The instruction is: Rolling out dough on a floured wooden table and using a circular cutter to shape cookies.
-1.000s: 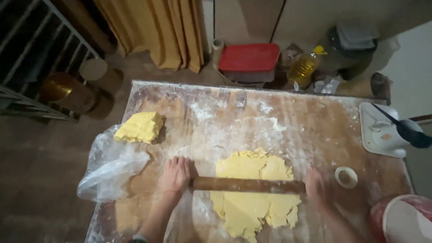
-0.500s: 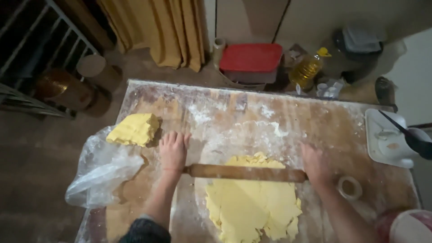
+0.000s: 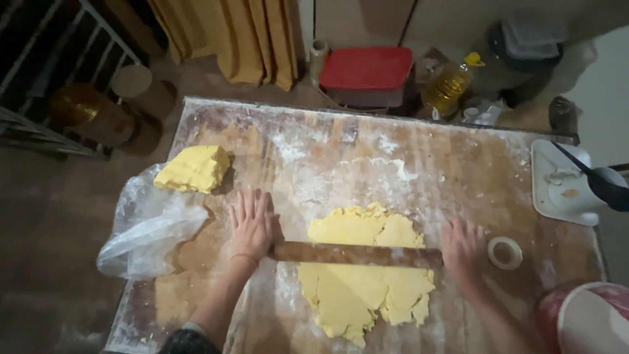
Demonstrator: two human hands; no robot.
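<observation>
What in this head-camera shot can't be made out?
- Rolling pin ends: covered by the left hand and right hand.
- Dough sheet: the strip under the pin is hidden.
- Red-and-white bowl: cut off by the bottom right corner.
- Plastic bag: contents unclear, crumpled film.

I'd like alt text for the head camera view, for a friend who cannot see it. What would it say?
Seen from above, a person's left hand and right hand press flat on the ends of a wooden rolling pin lying across a ragged sheet of yellow dough on a floured wooden table. A yellow dough block sits beside a crumpled clear plastic bag at the left.
</observation>
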